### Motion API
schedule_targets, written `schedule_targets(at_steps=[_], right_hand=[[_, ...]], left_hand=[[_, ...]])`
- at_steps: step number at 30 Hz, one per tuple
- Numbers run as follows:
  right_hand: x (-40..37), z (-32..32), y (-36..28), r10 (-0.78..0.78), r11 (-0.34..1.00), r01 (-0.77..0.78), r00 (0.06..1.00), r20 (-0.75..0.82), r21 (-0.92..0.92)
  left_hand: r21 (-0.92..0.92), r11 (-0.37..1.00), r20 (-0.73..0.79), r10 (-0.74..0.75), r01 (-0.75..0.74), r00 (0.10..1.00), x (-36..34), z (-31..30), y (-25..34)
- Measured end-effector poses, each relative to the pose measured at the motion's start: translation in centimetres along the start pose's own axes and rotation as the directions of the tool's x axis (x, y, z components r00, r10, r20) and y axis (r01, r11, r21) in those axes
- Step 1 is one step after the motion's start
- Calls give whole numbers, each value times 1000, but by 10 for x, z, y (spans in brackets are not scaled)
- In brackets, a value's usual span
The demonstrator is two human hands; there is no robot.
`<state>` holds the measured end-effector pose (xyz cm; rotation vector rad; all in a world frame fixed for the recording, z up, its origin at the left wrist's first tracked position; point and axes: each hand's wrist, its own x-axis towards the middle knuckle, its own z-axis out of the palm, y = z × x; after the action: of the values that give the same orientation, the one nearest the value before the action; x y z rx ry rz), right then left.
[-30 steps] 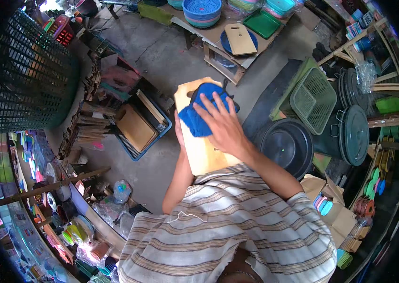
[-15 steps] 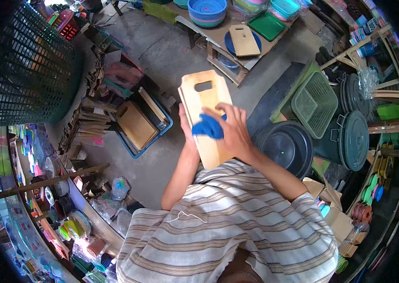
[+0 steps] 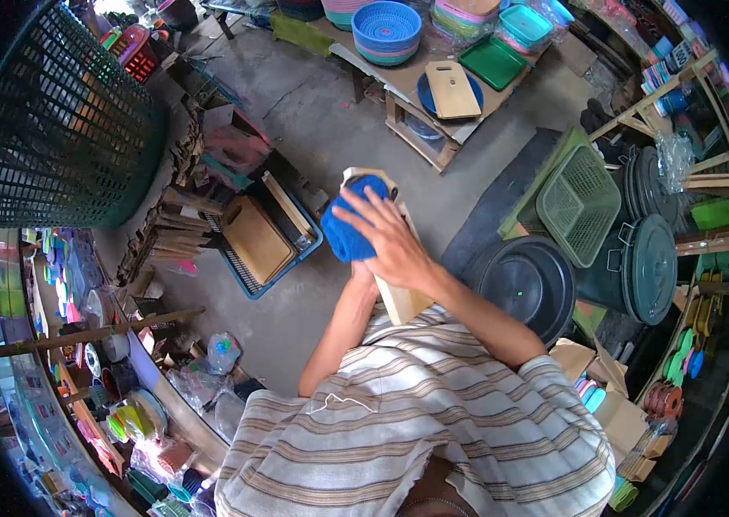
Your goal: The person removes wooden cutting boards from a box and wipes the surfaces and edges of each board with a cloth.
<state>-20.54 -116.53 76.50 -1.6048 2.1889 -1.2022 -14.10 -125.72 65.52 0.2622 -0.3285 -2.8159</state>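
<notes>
A wooden cutting board (image 3: 401, 297) is held tilted in front of my chest, its upper part largely covered by a blue cloth (image 3: 349, 228). My right hand (image 3: 395, 241) lies over the cloth, fingers stretched across it, pressing it against the board near the top end. My left hand (image 3: 364, 270) supports the board from its left side; its fingers are hidden behind the cloth and board, and only the base of the hand and the wrist show.
A blue basket (image 3: 254, 293) with wooden boards stands on the floor to the left. Another cutting board (image 3: 453, 90) rests on a low table ahead, beside a green tray (image 3: 492, 62). A black basin (image 3: 526, 289) and a green basket (image 3: 579, 205) are at right.
My right hand and the cloth have moved from the middle of the board up to its top end. The board has tilted, so its broad face shows less.
</notes>
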Motion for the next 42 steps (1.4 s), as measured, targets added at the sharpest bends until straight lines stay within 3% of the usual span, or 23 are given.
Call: schedule_targets(at_steps=[2,3,4,6,8,10,12,14,16,17,20,21,22,24,26,28,29,35,36,40,42], right_hand=[[-16,8,-9,-15,996,9,998,65,83],[-24,12,-12,-62,996,53,988,139,72],[-31,14,-15,-110,993,100,971,210,61],[-45,-1,-33,-143,988,117,941,305,101],[-55,-8,-38,-194,964,116,924,330,241],[-62,-18,-32,-252,951,165,905,343,263],[-70,-30,-14,-116,917,-82,881,458,390],[-88,-22,19,164,893,-297,915,368,339],[-109,-1,45,391,912,-389,920,12,132],[-88,-5,46,573,750,-576,811,115,323],[-87,11,64,526,794,-555,832,177,249],[-81,9,65,628,566,-788,602,493,241],[-86,22,69,621,555,-793,597,508,252],[-89,48,66,390,411,-643,765,513,646],[-83,61,64,363,358,-646,761,537,674],[-69,77,64,295,470,-604,794,531,643],[-64,96,66,271,464,-543,840,471,700],[-28,207,85,284,453,-583,811,511,674],[-17,216,83,284,473,-581,812,509,663],[7,290,87,329,431,-604,797,506,671],[13,328,90,443,415,-668,741,504,617]], left_hand=[[-48,996,43,80,-78,996,-9,-33,17],[-75,991,66,119,-114,991,-12,-18,18],[266,956,-222,182,-120,958,-21,-3,27],[112,990,-396,120,-82,910,0,-26,51],[165,972,-334,215,-168,918,3,-63,70],[205,946,-322,307,-250,896,-2,-57,80],[151,959,-305,275,-239,912,-14,-46,83],[102,968,-286,247,-227,926,-27,-39,86],[109,976,-284,211,-187,935,-39,-41,90],[118,974,-299,219,-192,929,-45,-46,92],[58,985,-331,174,-164,928,-62,-62,93],[21,987,-314,157,-159,936,-69,-64,92],[-15,988,-297,142,-154,944,-74,-66,94],[41,988,-358,154,-149,921,-81,-76,106],[126,983,-439,175,-132,881,-89,-88,125],[210,973,-512,194,-97,837,-94,-102,147],[249,965,-547,206,-77,811,-97,-109,157],[518,847,-698,338,118,632,-115,-143,220],[526,822,-779,364,218,510,-115,-153,232],[730,595,-673,542,336,503,-112,-181,248],[783,502,-621,592,367,514,-110,-195,254]])
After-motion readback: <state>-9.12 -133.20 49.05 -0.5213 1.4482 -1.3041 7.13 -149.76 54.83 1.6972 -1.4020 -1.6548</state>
